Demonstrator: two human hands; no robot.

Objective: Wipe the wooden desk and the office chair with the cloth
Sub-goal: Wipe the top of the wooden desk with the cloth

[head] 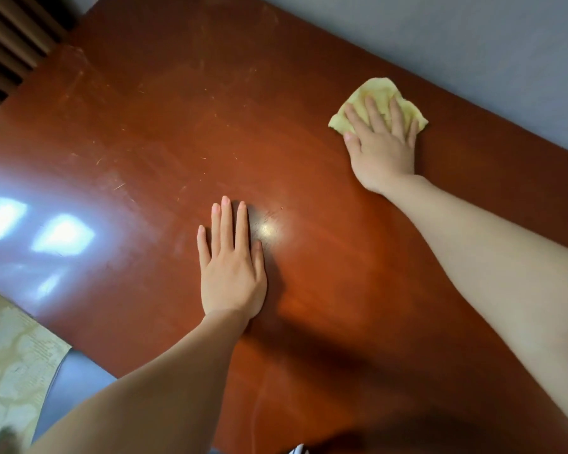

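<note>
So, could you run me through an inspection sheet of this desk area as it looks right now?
Surface: wooden desk, reddish brown and glossy, with fine scratches, smears and bright reflections at the left.
Job's things: yellow cloth lies near the far edge by the wall; office chair not in view.
Clutter: nothing seen.
Hands: right hand presses flat on the cloth; left hand rests flat on the bare desk.
Cables: nothing seen.
Surroundings: grey wall behind, patterned floor lower left, dark slats upper left.
</note>
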